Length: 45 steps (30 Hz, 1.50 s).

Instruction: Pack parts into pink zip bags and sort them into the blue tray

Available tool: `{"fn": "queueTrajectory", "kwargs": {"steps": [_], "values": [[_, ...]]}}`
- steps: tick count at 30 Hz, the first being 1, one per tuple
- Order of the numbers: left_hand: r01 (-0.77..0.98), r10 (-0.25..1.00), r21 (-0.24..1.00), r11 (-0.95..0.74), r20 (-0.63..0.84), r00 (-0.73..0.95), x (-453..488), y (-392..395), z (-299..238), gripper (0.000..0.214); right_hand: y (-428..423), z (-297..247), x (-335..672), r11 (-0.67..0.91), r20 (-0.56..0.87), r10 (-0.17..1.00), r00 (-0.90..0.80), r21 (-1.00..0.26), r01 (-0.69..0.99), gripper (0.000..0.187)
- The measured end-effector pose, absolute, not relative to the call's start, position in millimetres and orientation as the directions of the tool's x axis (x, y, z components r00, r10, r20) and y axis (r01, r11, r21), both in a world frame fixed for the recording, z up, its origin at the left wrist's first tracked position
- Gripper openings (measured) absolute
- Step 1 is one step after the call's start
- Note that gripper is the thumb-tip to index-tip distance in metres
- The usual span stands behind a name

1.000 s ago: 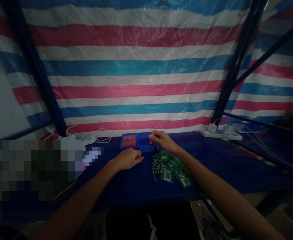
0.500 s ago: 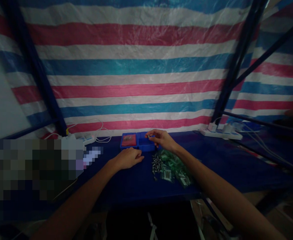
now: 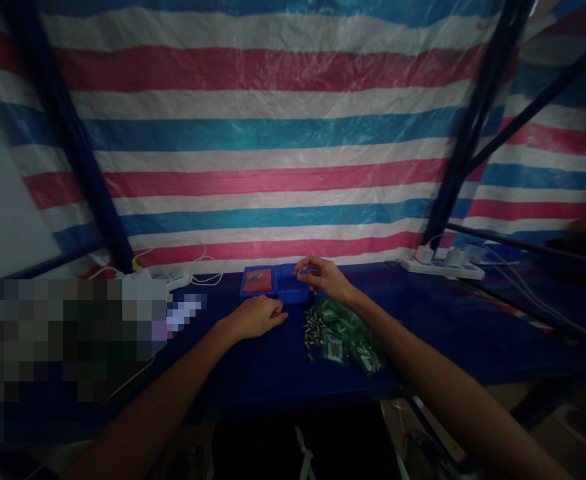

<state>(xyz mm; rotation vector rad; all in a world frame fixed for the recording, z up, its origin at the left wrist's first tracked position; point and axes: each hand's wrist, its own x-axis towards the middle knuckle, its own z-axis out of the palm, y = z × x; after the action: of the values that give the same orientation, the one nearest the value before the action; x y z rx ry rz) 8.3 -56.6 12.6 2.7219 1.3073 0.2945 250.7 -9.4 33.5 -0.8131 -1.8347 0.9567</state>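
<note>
My right hand (image 3: 323,277) is raised over the right-hand section of a blue plastic box (image 3: 293,293). Its thumb and fingertips pinch a small metal piece (image 3: 299,273), too small to make out exactly. My left hand (image 3: 260,316) rests on the blue table in front of the box, fingers loosely bent, thumb apart, nothing visible in it. A pile of small screw-like metal parts (image 3: 314,328) lies between and below the hands. Beside it, under my right forearm, are green-tinted clear plastic bags (image 3: 345,320), some with slim metal pieces inside.
The box's left section holds a red insert (image 3: 258,281) with something greyish on it. White power strips (image 3: 443,268) with plugs and cables sit at the table's back right and back left. Blue metal posts and a striped tarp (image 3: 273,153) stand behind. A blurred-out area covers the left.
The small piece between my right fingertips has turned slightly, and the fingers have shifted a little. My left hand stays where it was.
</note>
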Motion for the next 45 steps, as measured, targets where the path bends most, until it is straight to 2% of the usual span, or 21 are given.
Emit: {"fn": "queueTrajectory", "kwargs": {"steps": [8,16,25,37,45], "values": [[0.761,0.781,0.179,-0.624,0.128,0.611,8.1,-54.2,10.3,0.036,-12.1,35.3,249.9,0.482,0.398,0.830,-0.391,-0.864,0.145,0.026],[0.762,0.781,0.174,-0.624,0.124,0.612,8.3,-56.3,12.4,0.037,-10.1,32.1,249.6,0.469,0.397,0.845,-0.357,-0.872,0.142,0.039],[0.758,0.779,0.177,-0.627,0.128,0.614,7.4,-55.7,11.9,0.037,-9.9,31.8,250.2,0.502,0.411,0.830,-0.376,-0.845,0.185,0.043],[0.763,0.784,0.180,-0.621,0.125,0.608,8.0,-55.8,12.0,0.036,-12.2,33.9,251.3,0.532,0.425,0.825,-0.373,-0.807,0.257,0.057],[0.771,0.789,0.168,-0.614,0.117,0.603,7.9,-56.0,12.1,0.036,-11.2,33.8,253.0,0.502,0.392,0.837,-0.382,-0.827,0.252,0.058]]}}
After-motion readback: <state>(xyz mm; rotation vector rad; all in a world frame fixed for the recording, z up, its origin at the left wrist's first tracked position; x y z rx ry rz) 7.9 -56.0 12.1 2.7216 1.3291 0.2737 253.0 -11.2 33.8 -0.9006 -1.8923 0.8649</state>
